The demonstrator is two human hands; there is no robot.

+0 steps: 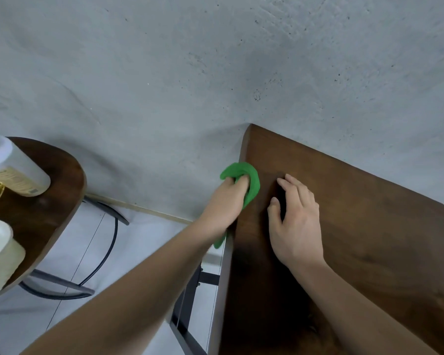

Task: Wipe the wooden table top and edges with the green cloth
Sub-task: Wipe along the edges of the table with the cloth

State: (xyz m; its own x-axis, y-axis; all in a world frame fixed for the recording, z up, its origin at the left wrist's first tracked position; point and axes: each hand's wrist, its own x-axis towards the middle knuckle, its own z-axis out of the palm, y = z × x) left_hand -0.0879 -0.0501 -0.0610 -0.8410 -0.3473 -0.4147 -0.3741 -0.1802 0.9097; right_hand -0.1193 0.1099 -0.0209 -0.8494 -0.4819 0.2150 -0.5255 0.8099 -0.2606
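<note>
The green cloth (244, 175) sits just left of centre in the frame, bunched over the left edge of the wooden bench (369, 226) close to its far corner. A tail of it hangs down below the edge. The left hand (226, 203) is clenched round the cloth, fingers curled into it. It seems to press the cloth against the side of the board, which suits wiping the edge rather than the top.

Just to the right, the right hand (296, 221) lies released on the bench top, fingers loosely spread and grasping nothing, probably to steady the person while leaning in.

The bench stands against a grey concrete wall (215, 60). At the left of the frame a smaller round bench (54, 190) carries a plastic bottle (13, 167).
</note>
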